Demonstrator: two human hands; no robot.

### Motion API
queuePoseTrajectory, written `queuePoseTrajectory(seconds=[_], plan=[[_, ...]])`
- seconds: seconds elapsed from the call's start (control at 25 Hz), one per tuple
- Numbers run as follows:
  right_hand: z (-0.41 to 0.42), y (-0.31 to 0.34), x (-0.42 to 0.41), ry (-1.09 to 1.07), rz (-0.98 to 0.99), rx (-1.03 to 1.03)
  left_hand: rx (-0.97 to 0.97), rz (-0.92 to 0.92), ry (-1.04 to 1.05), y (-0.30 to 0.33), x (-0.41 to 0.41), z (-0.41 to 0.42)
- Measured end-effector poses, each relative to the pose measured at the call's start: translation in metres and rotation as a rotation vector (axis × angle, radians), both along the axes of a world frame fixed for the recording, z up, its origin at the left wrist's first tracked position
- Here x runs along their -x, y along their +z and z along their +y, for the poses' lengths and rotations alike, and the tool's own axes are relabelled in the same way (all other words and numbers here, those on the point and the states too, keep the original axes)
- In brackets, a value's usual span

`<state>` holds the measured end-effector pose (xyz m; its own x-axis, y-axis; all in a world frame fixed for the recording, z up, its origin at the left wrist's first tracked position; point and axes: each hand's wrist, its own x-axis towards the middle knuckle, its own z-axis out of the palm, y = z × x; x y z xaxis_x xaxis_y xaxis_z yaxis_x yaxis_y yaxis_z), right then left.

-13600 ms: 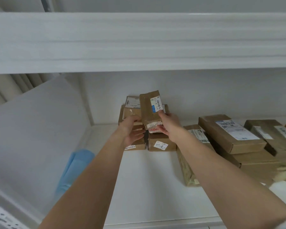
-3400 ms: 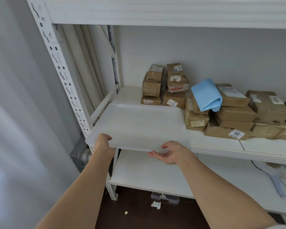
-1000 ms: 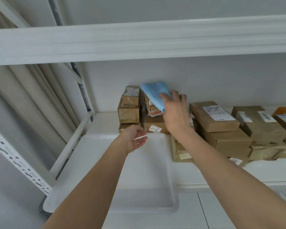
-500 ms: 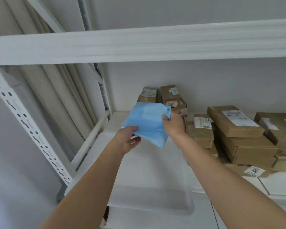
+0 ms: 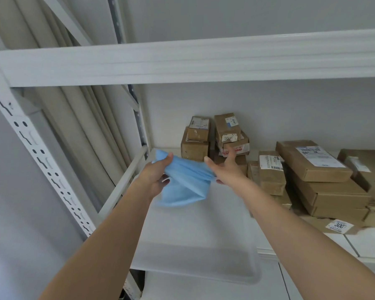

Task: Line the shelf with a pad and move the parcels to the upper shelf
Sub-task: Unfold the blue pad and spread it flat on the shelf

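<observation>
Blue, folded and partly drooping, the pad (image 5: 183, 182) hangs above a white tray (image 5: 195, 239) on the shelf (image 5: 366, 241), stretched between a person's two hands. Left hand (image 5: 155, 176) pinches its upper corner, thumb on top; right hand (image 5: 225, 169) holds the other edge beneath an upturned palm, fingers curled under. Brown cardboard parcels (image 5: 312, 167) sit stacked behind and to the right, below the upper shelf (image 5: 182, 61).
</observation>
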<state>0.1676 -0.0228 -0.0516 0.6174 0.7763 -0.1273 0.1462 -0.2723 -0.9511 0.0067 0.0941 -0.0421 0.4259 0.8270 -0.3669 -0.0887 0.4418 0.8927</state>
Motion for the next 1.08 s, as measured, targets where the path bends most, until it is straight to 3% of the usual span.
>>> queuePoseTrajectory(seconds=[0.08,0.2,0.32,0.48,0.64,1.08], plan=[[-0.002,-0.001,0.001,0.167,-0.068,0.081,-0.002,-0.026,0.009,-0.002,-0.001,0.001],[-0.004,-0.001,0.010,0.410,0.061,0.132,0.032,-0.050,-0.033,-0.004,-0.006,-0.002],[-0.003,-0.007,0.016,0.486,0.079,0.198,0.029,-0.068,-0.076,-0.004,-0.009,-0.006],[-0.003,-0.010,0.018,0.452,0.073,0.219,0.019,-0.054,-0.113,-0.004,-0.007,-0.007],[-0.002,-0.015,0.018,0.359,0.155,0.094,0.016,-0.016,-0.209,0.000,-0.003,-0.011],[-0.008,-0.014,0.001,0.026,0.419,0.003,0.056,0.049,0.033,-0.001,0.016,0.007]])
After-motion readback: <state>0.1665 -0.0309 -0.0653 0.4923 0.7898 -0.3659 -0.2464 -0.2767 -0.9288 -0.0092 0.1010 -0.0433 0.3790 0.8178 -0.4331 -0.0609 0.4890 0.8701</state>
